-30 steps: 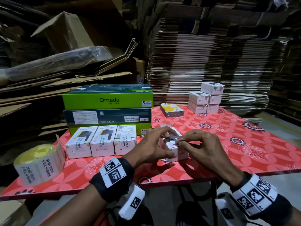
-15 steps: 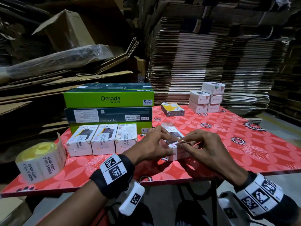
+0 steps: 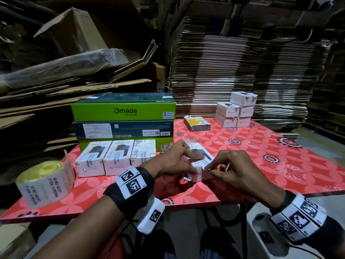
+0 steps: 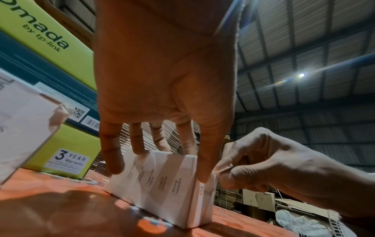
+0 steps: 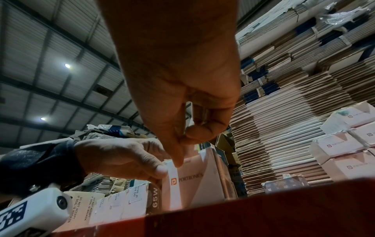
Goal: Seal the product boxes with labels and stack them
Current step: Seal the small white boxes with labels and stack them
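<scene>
A white product box (image 3: 202, 161) lies on the red table (image 3: 261, 165) near its front edge. My left hand (image 3: 186, 156) grips it from the left, fingers over the top (image 4: 140, 149) and thumb against the near end. My right hand (image 3: 210, 168) pinches a white seal label (image 5: 173, 184) at the box's near top edge, and the strip runs down the end face. A roll of seal labels (image 3: 44, 182) sits at the table's left corner. Three sealed boxes (image 3: 115, 157) stand in a row left of my hands. Stacked small white boxes (image 3: 236, 113) sit at the back right.
Three flat green and dark Omada cartons (image 3: 123, 113) are piled behind the sealed row. A dark and yellow box (image 3: 197, 123) lies at the back middle. Tall piles of flattened cardboard (image 3: 233, 62) rise behind the table. The table's front edge is just below my wrists.
My right hand's pinch has moved from the top of the box to its near end edge. The left hand has kept its grip, and the box has turned slightly.
</scene>
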